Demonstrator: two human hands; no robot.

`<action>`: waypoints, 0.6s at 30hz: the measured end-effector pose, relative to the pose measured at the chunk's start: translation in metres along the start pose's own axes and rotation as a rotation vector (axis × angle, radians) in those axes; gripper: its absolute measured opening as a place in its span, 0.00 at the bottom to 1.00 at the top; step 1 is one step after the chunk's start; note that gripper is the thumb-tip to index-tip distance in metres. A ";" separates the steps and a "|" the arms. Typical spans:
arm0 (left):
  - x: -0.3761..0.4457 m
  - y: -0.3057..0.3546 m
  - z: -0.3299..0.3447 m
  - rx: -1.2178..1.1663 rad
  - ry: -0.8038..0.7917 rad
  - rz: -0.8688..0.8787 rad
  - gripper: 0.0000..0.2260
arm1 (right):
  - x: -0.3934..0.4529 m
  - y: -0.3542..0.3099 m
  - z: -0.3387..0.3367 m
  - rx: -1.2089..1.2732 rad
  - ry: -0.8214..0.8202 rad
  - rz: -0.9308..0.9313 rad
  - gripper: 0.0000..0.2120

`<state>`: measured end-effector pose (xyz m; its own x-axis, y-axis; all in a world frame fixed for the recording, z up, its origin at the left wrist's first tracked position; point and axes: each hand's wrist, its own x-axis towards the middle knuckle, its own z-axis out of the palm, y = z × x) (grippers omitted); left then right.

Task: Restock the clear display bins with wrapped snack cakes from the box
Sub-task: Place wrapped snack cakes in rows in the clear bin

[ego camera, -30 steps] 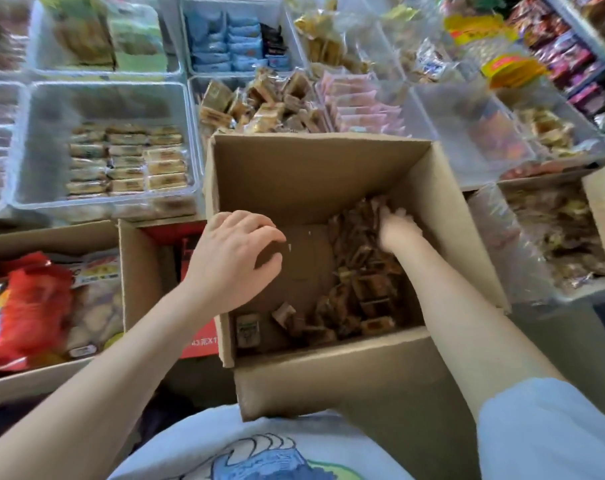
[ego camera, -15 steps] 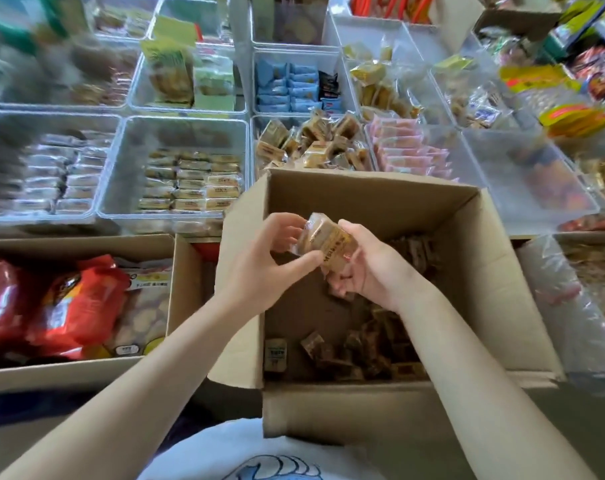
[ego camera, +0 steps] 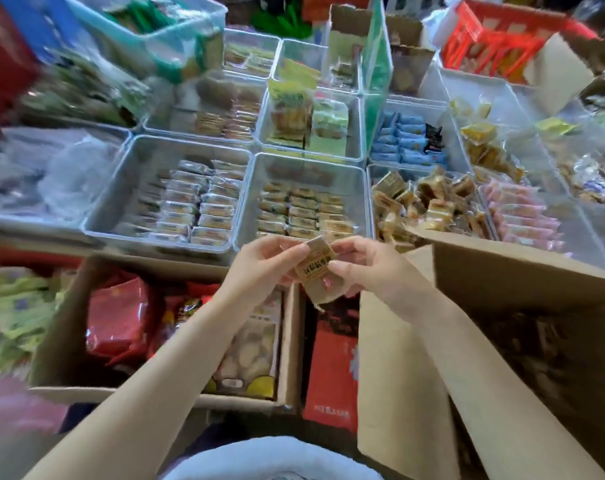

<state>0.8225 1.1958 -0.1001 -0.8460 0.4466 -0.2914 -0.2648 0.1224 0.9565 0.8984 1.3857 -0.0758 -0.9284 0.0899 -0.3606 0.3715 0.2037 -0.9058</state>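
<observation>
Lifted clear of the box [ego camera: 502,306], I'm pinching one snack cake [ego camera: 316,271] between left hand [ego camera: 263,271] and right hand [ego camera: 370,268], just before the display bins [ego camera: 249,202].

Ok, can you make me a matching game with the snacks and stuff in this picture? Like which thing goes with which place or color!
Things:
1. wrapped snack cake
2. blue packets
3. pink packets
4. red bag

Places:
A. in the cardboard box on the left
B. in the clear bin at the far right of the front row
C. held between both hands
D. in a clear bin in the row behind, beside dark packets

Pairs: 1-C, 2-D, 3-B, 4-A
</observation>
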 end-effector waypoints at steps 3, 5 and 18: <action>0.035 -0.012 -0.076 0.030 0.118 0.010 0.04 | 0.063 -0.013 0.054 0.009 0.050 0.057 0.11; 0.063 -0.025 -0.132 0.109 0.267 0.014 0.06 | 0.106 -0.019 0.086 -0.029 0.108 0.070 0.11; 0.173 -0.109 -0.288 1.004 0.294 -0.046 0.18 | 0.332 -0.084 0.154 -0.305 0.366 0.037 0.19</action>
<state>0.5722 1.0043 -0.2589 -0.9597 0.2058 -0.1911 0.0924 0.8738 0.4774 0.5573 1.2487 -0.1540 -0.8709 0.4291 -0.2395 0.4404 0.4656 -0.7676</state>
